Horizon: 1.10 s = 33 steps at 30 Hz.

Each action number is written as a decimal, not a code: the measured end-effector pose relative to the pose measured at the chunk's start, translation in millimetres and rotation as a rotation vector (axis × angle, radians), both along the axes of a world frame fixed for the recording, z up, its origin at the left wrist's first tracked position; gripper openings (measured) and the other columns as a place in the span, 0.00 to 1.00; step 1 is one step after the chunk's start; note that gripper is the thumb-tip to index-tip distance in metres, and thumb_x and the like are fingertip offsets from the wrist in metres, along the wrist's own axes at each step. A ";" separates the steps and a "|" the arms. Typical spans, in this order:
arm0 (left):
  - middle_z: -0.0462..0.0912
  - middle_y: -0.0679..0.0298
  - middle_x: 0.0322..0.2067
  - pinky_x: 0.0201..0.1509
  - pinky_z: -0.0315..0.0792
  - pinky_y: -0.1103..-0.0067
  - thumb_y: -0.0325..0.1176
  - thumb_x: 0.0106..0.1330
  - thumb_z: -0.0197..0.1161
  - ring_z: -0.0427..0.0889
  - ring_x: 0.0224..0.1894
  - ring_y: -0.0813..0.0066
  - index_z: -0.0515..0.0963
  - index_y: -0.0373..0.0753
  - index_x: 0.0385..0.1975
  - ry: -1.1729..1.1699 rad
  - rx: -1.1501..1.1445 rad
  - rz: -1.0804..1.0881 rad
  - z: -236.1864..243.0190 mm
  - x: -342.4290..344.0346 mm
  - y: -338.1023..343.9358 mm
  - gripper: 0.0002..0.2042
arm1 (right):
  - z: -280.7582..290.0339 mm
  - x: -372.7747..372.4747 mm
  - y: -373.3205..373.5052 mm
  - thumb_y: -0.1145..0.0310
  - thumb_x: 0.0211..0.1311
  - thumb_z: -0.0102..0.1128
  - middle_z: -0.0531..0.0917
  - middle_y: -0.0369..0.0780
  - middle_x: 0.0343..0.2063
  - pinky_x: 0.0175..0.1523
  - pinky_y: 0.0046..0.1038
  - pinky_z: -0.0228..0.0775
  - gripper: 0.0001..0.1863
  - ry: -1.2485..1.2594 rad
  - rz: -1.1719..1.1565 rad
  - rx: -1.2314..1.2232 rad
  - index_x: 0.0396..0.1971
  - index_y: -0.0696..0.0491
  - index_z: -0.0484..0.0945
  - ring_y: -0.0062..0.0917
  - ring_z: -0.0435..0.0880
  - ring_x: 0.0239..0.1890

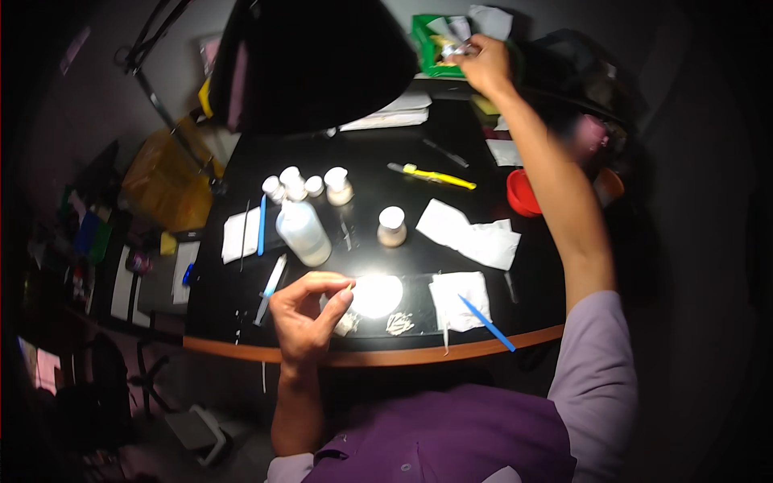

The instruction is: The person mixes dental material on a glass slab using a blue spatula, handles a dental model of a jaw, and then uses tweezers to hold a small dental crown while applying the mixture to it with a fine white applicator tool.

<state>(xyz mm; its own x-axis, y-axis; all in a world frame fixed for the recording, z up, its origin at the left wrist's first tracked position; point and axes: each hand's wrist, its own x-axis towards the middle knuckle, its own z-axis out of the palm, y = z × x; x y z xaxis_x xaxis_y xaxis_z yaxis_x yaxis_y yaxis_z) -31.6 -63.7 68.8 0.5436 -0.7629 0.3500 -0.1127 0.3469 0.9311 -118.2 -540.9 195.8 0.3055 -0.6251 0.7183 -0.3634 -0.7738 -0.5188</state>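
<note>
My left hand (pixel 307 319) is closed in a pinch above the near edge of the black table. A tiny pale yellowish tip shows between thumb and forefinger, too small to name. Below and beside it lie two small heaps of whitish bits (pixel 398 324), near a bright round light spot. My right arm stretches far to the back right, where my right hand (pixel 488 71) has its fingers bent together at the green box (pixel 420 36). Pale papers or packets (pixel 455 30) stick out of that box. What the right fingertips hold, if anything, I cannot make out.
A black lamp shade (pixel 318 64) hangs over the table's far side. Mid-table stand a translucent bottle (pixel 304 235), several white-capped jars (pixel 392 228) and a syringe (pixel 271 288). Crumpled tissues (pixel 471 235), a blue stick (pixel 487 324), a yellow-handled tool (pixel 435 175) and a red bowl (pixel 523 195) lie rightward.
</note>
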 end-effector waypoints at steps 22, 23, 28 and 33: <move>0.91 0.56 0.41 0.57 0.83 0.78 0.18 0.70 0.70 0.90 0.47 0.73 0.85 0.29 0.46 0.323 0.003 0.020 -29.1 -3.7 34.2 0.07 | 10.2 -35.7 34.6 0.66 0.64 0.73 0.93 0.42 0.38 0.54 0.29 0.80 0.18 0.373 -0.113 -0.090 0.54 0.49 0.90 0.30 0.92 0.42; 0.91 0.57 0.40 0.57 0.83 0.78 0.18 0.70 0.69 0.91 0.46 0.73 0.85 0.29 0.46 0.338 0.005 -0.004 -28.1 -6.3 30.7 0.07 | 10.4 -58.7 39.1 0.69 0.64 0.72 0.92 0.39 0.36 0.51 0.25 0.79 0.19 0.332 0.031 0.007 0.55 0.52 0.89 0.25 0.90 0.40; 0.90 0.57 0.40 0.54 0.81 0.80 0.17 0.70 0.68 0.90 0.45 0.74 0.85 0.29 0.46 0.355 0.015 -0.067 -26.4 -6.5 38.0 0.07 | -13.3 -116.7 235.2 0.80 0.68 0.65 0.87 0.35 0.33 0.41 0.24 0.75 0.17 0.430 0.519 0.408 0.55 0.61 0.85 0.17 0.84 0.35; 0.88 0.56 0.41 0.54 0.81 0.79 0.16 0.68 0.67 0.88 0.46 0.73 0.84 0.29 0.44 0.325 0.010 -0.146 -33.5 -20.5 33.2 0.07 | -70.6 -143.5 347.6 0.82 0.64 0.68 0.83 0.45 0.27 0.33 0.31 0.71 0.15 0.432 0.642 0.371 0.50 0.62 0.86 0.30 0.80 0.25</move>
<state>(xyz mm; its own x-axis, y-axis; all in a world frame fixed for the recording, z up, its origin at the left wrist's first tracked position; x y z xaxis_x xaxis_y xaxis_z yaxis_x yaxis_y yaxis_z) -52.1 -30.5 35.3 0.5099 -0.8435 0.1690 0.2399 0.3281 0.9137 -261.7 -193.4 125.2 0.8805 -0.4084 0.2407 -0.1368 -0.7050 -0.6959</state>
